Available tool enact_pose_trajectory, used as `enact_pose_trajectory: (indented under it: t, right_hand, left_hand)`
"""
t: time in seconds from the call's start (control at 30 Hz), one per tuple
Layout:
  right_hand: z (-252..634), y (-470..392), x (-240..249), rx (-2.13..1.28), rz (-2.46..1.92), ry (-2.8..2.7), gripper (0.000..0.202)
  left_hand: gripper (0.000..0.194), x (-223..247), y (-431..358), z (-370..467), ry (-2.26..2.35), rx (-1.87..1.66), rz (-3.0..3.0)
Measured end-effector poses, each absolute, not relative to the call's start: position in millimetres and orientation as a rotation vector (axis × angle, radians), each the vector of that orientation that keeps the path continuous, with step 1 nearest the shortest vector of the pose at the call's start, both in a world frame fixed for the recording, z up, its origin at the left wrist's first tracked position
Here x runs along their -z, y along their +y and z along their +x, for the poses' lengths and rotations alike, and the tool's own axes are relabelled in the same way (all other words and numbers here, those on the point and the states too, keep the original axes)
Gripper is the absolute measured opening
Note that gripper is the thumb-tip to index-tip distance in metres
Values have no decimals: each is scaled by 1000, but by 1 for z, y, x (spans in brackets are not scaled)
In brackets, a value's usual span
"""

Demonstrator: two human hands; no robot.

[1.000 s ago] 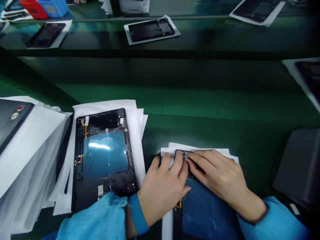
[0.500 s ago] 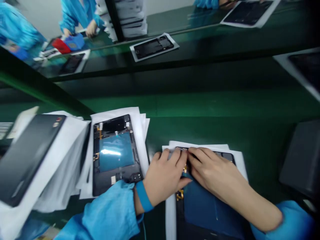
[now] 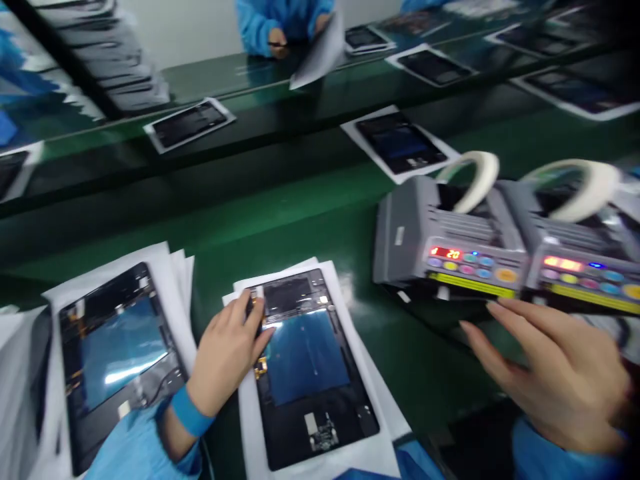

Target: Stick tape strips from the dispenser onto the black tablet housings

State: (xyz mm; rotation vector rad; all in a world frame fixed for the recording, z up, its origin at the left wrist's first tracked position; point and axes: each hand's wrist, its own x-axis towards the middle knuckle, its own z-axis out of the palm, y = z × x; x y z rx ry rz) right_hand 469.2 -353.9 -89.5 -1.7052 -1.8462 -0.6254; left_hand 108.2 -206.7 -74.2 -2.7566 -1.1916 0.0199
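Observation:
An opened tablet (image 3: 313, 357) with a blue battery lies on white sheets in front of me. Resting on its upper left edge is my left hand (image 3: 227, 347), fingers slightly spread, with a blue band at the wrist. My right hand (image 3: 555, 367) hangs open below the front of a grey tape dispenser (image 3: 453, 233), its fingers apart and holding nothing. The dispenser carries a cream tape roll (image 3: 477, 177) and a lit red display. Any small part under my left fingertips is hidden.
A second opened tablet (image 3: 123, 353) lies on sheets at the left. Another tape dispenser (image 3: 585, 240) stands at the right. Several tablets on sheets lie along the far bench, including one tablet (image 3: 400, 141) behind the dispensers. A co-worker in blue sleeves (image 3: 285, 27) holds a sheet.
My view has swung right, bringing the tape dispensers into sight. My right hand has left the tablet and moved right toward the dispensers. My left hand stays at the tablet's upper left edge.

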Motion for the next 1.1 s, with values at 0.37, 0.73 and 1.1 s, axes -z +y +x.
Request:
enact_pose_trajectory:
  t: [0.37,0.73,1.1]
  right_hand:
    - [472,-314,89,1075,-1515,-1888,38]
    - [442,-319,74,376,-1315,-2022,20]
    - [392,-232,114,-41,-1237,-2341,28]
  left_hand:
    - [37,56,-212,119,-1110,-113,-2668]
    - [22,41,-225,175,-1160,-6,-2955]
    - [11,75,-200,202,-1226,93,-3053]
